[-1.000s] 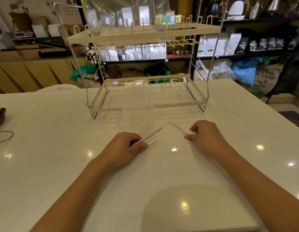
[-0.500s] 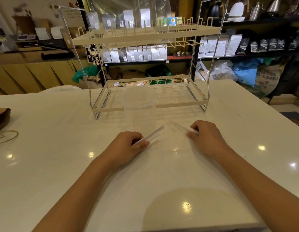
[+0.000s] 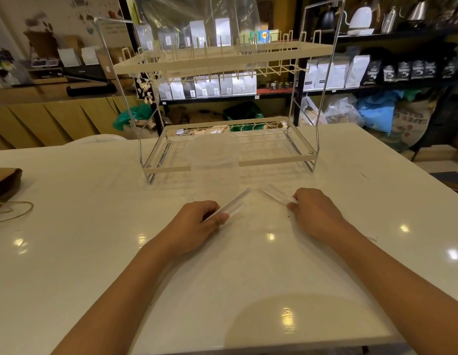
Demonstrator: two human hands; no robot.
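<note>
My left hand [image 3: 197, 226] lies on the white table [image 3: 94, 252] with its fingers curled round a clear plastic strip [image 3: 233, 203] that points up and right. My right hand [image 3: 316, 213] pinches a second clear strip [image 3: 275, 193] that points up and left. The two strip tips are a short gap apart. Just behind them stands a clear plastic container [image 3: 215, 165] in front of a two-tier cream wire dish rack [image 3: 227, 155].
A brown paper bag [image 3: 5, 180] and a loop of twine [image 3: 15, 211] lie at the table's left edge. Shelves of coffee bags and kettles fill the background. A small scrap [image 3: 371, 237] lies on the table right of my right wrist.
Both hands stay in place on the table holding their strips. The view has shifted slightly, and the strips sit a little higher and closer together.
</note>
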